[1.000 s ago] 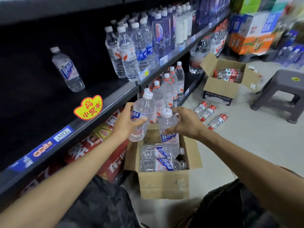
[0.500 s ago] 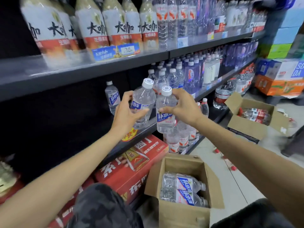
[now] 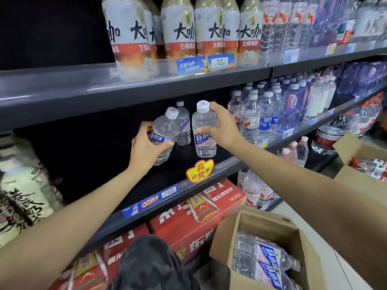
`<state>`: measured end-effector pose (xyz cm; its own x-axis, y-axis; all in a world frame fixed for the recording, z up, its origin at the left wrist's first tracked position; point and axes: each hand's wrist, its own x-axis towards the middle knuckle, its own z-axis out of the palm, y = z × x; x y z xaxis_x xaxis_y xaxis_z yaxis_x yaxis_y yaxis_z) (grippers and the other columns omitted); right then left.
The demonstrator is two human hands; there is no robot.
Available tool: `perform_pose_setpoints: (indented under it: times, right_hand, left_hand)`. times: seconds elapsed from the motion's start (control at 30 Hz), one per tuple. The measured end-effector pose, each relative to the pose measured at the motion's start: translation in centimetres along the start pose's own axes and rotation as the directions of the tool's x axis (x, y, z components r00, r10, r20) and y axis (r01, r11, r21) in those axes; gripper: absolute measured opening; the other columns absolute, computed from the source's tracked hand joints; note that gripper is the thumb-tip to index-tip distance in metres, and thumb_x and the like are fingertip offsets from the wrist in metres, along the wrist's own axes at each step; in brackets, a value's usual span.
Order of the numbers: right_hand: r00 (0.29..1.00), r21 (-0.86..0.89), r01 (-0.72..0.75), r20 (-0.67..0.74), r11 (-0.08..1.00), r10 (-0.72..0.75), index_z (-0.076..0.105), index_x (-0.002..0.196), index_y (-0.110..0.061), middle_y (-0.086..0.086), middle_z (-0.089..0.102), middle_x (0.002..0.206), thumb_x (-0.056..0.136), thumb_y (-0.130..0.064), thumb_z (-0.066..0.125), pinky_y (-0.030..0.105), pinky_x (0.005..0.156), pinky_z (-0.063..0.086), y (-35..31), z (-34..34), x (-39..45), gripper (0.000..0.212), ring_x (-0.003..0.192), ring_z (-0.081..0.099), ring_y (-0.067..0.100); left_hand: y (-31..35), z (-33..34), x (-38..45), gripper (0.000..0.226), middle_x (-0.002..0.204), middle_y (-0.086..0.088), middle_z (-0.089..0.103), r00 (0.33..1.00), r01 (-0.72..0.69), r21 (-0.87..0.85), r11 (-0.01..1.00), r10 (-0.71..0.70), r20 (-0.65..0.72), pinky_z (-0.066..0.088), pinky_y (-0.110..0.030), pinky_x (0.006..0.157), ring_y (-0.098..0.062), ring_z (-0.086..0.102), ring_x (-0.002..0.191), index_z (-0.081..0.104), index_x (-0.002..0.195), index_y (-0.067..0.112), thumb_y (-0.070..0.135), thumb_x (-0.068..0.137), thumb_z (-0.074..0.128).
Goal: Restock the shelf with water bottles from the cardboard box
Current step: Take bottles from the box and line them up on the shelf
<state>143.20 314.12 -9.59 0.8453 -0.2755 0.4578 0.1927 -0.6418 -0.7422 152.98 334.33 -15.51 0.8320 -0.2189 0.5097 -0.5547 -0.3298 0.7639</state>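
Hands reached into the dark grey metal shelf (image 3: 209, 172). The left hand (image 3: 144, 147) curled around a clear plastic water bottle with a blue label (image 3: 164, 132), tilted right and held above the shelf. The right hand (image 3: 223, 126) gripped a second clear white-capped bottle (image 3: 204, 132), upright, its base at the shelf surface. A third matching bottle (image 3: 183, 124) stood just behind, between them. The open brown cardboard box (image 3: 270, 225) below held more bottles lying flat.

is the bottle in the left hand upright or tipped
Tipped: the bottle in the left hand leans, cap up-right, base lower-left.
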Motion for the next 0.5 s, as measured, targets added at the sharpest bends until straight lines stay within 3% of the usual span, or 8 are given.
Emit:
perform_pose_setpoints:
  times: [0.1,0.17,0.27,0.4,0.5]
  right_hand:
    - [0.998,0.038,0.000,0.066,0.999,-0.003,0.056,0.123,-0.008,0.012,0.062,0.117,0.071,-0.005,0.081,0.033,0.096,0.047,0.4,2.9,1.3,0.057,0.109,0.059,0.025]
    - [0.994,0.059,-0.028,0.103,0.998,0.022,0.056,0.122,-0.007,0.012,0.063,0.115,0.070,-0.004,0.081,0.038,0.096,0.049,0.5,4.9,2.2,0.058,0.106,0.062,0.025]
    - [0.986,0.081,-0.061,0.162,0.995,0.047,0.055,0.125,-0.005,0.014,0.065,0.115,0.070,-0.002,0.081,0.043,0.098,0.048,0.7,7.8,3.7,0.061,0.107,0.063,0.025]
    - [0.960,0.037,-0.008,0.280,0.999,-0.003,0.050,0.127,0.001,0.014,0.062,0.121,0.074,-0.005,0.080,0.040,0.102,0.044,1.1,10.9,5.4,0.061,0.114,0.059,0.024]
    - [0.937,0.001,0.047,0.346,0.999,-0.044,0.047,0.127,0.004,0.009,0.059,0.115,0.076,-0.005,0.078,0.040,0.102,0.043,1.8,12.6,7.3,0.060,0.115,0.057,0.025]
  left_hand:
    - [-2.5,-0.9,-0.1,0.072,0.110,0.010,0.060,0.992,0.103,0.027,0.994,-0.101,-0.070,0.045,-0.023,0.085,-0.008,0.059,0.099,0.051,0.118,0.020,0.035,0.059,0.089]
    - [-4.0,-1.3,-0.1,0.074,0.107,0.012,0.059,0.980,0.161,0.028,0.987,-0.157,-0.123,0.046,-0.024,0.083,-0.008,0.059,0.097,0.050,0.117,0.021,0.037,0.057,0.090]
    - [-5.9,-1.7,0.4,0.074,0.098,0.014,0.057,0.952,0.245,0.040,0.969,-0.232,-0.202,0.046,-0.027,0.078,-0.010,0.059,0.093,0.047,0.113,0.022,0.041,0.056,0.089]
    - [-7.7,-1.6,1.0,0.075,0.081,0.022,0.051,0.915,0.340,0.106,0.934,-0.303,-0.265,0.041,-0.028,0.070,-0.009,0.053,0.080,0.041,0.106,0.025,0.050,0.053,0.088]
    - [-8.5,-1.2,1.3,0.076,0.081,0.019,0.053,0.895,0.383,0.123,0.915,-0.335,-0.295,0.043,-0.031,0.067,-0.009,0.054,0.077,0.039,0.103,0.026,0.056,0.052,0.086]
